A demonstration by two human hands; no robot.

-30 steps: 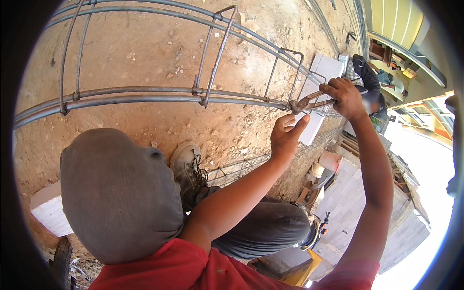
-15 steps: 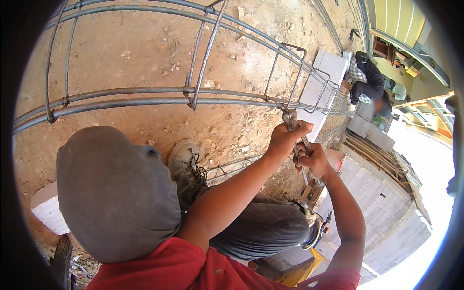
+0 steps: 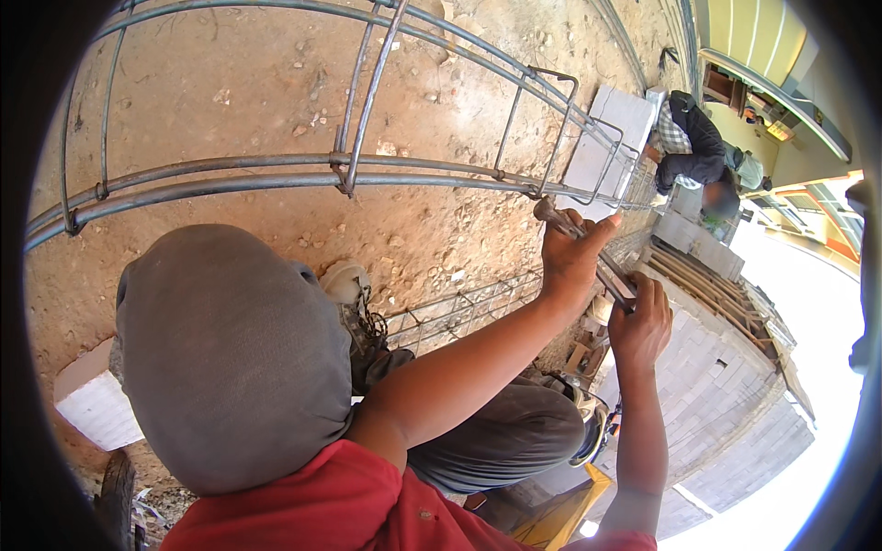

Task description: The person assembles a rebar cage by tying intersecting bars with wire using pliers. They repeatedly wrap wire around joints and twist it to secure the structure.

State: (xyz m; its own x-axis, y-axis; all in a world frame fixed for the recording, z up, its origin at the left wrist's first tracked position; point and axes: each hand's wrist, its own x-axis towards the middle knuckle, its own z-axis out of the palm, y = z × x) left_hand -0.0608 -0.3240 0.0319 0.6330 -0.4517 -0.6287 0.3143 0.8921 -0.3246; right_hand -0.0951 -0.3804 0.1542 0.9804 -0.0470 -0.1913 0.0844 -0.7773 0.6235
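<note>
A pair of metal end-cutting pincers lies slantwise between my hands. My left hand is closed around it just behind the jaws. My right hand grips the far ends of the handles. The jaw end sits close below a corner of a rebar cage, where a square stirrup meets the lower long bars; whether the jaws hold any tie wire there is too small to tell. My left fingers hide part of the tool.
A large rounded grey cloth-covered form fills the lower left. A boot stands on the stony dirt. Another rebar cage lies lower down. A pale block is under the cage's far end. Co-workers bend near a block wall.
My right hand has moved right and the pincers have swung to a flatter slant. My left hand has shifted slightly right. The pincer handles, apart before, now lie nearly together.
</note>
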